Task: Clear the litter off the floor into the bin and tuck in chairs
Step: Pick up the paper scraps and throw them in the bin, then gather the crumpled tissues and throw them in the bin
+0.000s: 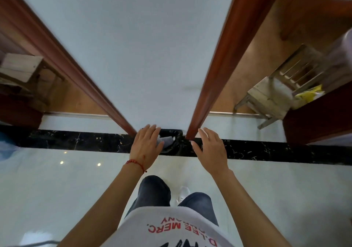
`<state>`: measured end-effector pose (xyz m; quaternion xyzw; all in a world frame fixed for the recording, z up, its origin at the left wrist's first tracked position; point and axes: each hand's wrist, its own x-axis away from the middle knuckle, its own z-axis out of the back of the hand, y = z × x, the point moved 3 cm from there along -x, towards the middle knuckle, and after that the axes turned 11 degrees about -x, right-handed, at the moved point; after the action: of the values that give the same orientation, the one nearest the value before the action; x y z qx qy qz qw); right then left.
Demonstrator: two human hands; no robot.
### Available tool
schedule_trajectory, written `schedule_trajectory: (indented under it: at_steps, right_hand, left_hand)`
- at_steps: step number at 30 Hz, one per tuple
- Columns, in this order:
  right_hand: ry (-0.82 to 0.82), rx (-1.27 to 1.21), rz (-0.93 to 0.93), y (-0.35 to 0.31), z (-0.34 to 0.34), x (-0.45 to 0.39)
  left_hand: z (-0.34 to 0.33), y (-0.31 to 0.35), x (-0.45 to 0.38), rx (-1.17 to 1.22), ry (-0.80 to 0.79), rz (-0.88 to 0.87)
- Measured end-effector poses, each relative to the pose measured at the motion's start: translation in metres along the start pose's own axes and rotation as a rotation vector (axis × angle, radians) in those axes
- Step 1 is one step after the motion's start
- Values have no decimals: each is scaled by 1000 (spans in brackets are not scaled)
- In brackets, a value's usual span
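Note:
A bin lined with a black bag (176,145) stands on the black marble strip at the foot of the white wall, between two door frames. A pale crumpled paper (165,141) lies in the bin's mouth, just under the fingers of my left hand (145,145). That hand hovers flat over the bin's left side with its fingers spread. My right hand (209,149) is spread over the right side and holds nothing. A whitewashed wooden chair (266,98) stands in the room to the right, away from the dark table (314,125).
Red-brown door frames (215,71) rise on both sides of the wall. Through the left doorway a pale wooden seat (21,67) stands on the brown floor. A yellow bag (308,94) lies on the right chair. Glossy white tiles (57,180) surround my legs.

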<state>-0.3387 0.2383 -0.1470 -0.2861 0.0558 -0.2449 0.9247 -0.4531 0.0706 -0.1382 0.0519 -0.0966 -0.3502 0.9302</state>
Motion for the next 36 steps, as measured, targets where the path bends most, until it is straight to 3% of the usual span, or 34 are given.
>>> schedule_trajectory:
  at_steps: [7,21,29,36]
  right_hand:
    - [138,67,-154,6,26,29]
    - [388,-7,-755,-17,16,126]
    - [536,-69,-1052,-35,10,220]
    - [677,-117,-1293,-62,-3,321]
  left_hand:
    - [16,16,-20,-52,-58,-205]
    - [19,50,-46,-191,-173,-782]
    - [4,113,-2,-254,-238,-1106]
    - [-4,170,79,-224,-189,-1388]
